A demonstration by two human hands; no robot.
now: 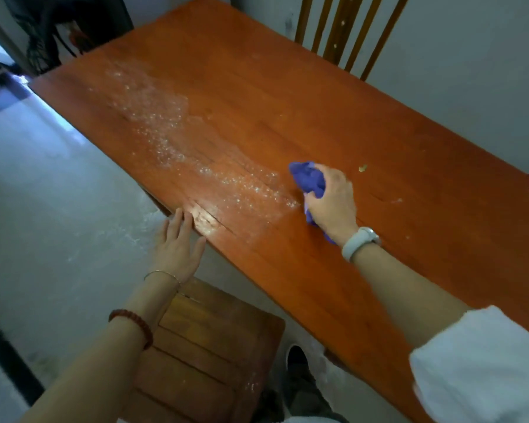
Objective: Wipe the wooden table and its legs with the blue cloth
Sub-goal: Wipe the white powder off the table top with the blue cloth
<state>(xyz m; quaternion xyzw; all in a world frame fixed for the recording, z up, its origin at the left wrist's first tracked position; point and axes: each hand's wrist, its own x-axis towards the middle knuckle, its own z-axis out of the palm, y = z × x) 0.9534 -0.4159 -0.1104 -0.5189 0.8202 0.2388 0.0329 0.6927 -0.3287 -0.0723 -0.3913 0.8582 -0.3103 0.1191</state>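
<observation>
A long reddish wooden table (287,96) runs from the upper left to the lower right. A band of white powder (165,135) lies along its left half, down to the near edge. My right hand (333,203) grips the bunched blue cloth (307,177) and presses it on the tabletop at the powder's right end. My left hand (177,245) is held flat with straight fingers at the table's near edge, fingertips by the rim. The table's legs are hidden under the top.
A wooden stool (208,346) stands below the table's near edge, beside my shoe (297,361). A slatted chair back (345,29) rises behind the far edge. A small yellowish crumb (362,168) lies right of the cloth. Grey floor (43,193) spreads to the left.
</observation>
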